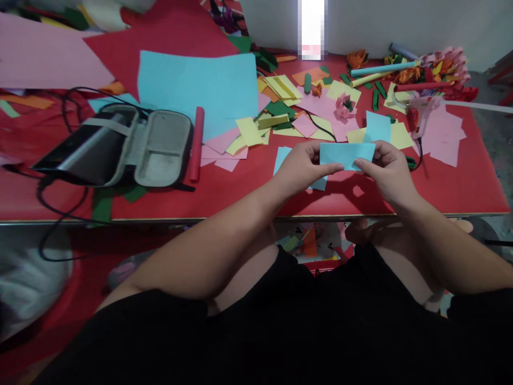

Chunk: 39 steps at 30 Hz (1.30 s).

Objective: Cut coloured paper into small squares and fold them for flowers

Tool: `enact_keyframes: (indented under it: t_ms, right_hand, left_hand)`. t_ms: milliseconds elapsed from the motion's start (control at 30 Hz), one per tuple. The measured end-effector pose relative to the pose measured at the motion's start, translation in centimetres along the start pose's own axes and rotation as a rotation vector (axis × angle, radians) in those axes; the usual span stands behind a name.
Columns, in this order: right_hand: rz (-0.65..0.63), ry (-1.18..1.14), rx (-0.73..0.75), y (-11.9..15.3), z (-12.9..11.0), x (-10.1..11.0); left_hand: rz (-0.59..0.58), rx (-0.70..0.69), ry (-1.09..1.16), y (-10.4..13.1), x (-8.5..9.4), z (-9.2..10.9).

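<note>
A small rectangle of light blue paper (340, 153) is stretched between my hands just above the table's front part. My left hand (308, 163) pinches its left end, thumb along the lower edge. At the right end, my right hand (385, 166) grips the paper with thumb in front and fingers behind. More light blue paper pieces (281, 158) lie on the table beneath and beside my left hand. Another light blue piece (378, 127) rests just beyond my right hand, over yellow paper (401, 135). Whether the held paper is folded I cannot tell.
The red table (236, 198) carries a large blue sheet (200, 80), an open grey case (164, 152) with cables, and a red paper roll (196, 144). A pink glue gun (425, 115) stands right, near paper flowers (444, 64). Yellow and green scraps (280, 109) cover the middle.
</note>
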State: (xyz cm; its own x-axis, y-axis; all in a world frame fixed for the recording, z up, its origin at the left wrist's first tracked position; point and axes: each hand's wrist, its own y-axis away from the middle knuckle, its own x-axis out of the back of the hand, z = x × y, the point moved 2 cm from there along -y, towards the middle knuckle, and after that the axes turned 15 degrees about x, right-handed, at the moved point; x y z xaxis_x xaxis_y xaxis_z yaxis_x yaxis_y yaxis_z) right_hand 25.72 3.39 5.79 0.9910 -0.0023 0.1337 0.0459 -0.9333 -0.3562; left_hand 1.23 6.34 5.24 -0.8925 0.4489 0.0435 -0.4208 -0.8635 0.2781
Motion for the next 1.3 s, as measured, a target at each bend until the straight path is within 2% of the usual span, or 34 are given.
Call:
enact_keyframes:
  t_ms: [300,467,533,600,700,867,1000,1300]
  right_hand:
    - [0.022,-0.123,-0.138,0.2,0.3,-0.1]
    - [0.045,-0.313,-0.308,0.1,0.6,0.0]
    - [0.038,-0.358,-0.358,0.0,0.7,0.1]
    - [0.023,-0.374,-0.374,0.1,0.7,0.0]
    - [-0.015,-0.353,-0.298,0.1,0.2,-0.1]
    - [-0.067,-0.032,-0.030,0.3,-0.6,-0.1]
    - [-0.025,0.128,0.066,0.4,-0.8,0.1]
    - [0.067,0.221,0.174,0.6,-0.9,-0.2]
  left_hand:
    - [-0.014,-0.007,0.018,-0.4,0.2,-1.2]
    - [-0.139,-0.154,0.048,-0.8,0.4,-1.4]
    - [-0.127,-0.218,-0.007,-0.8,0.3,-1.5]
    - [-0.054,-0.283,-0.056,-0.8,0.2,-1.6]
    - [0.060,-0.331,-0.047,-0.8,0.1,-1.6]
    - [0.179,-0.196,-0.055,-0.3,0.0,-0.9]
    - [0.187,-0.179,-0.074,0.2,-0.1,-0.5]
    - [0.197,-0.189,-0.188,0.9,0.1,0.0]
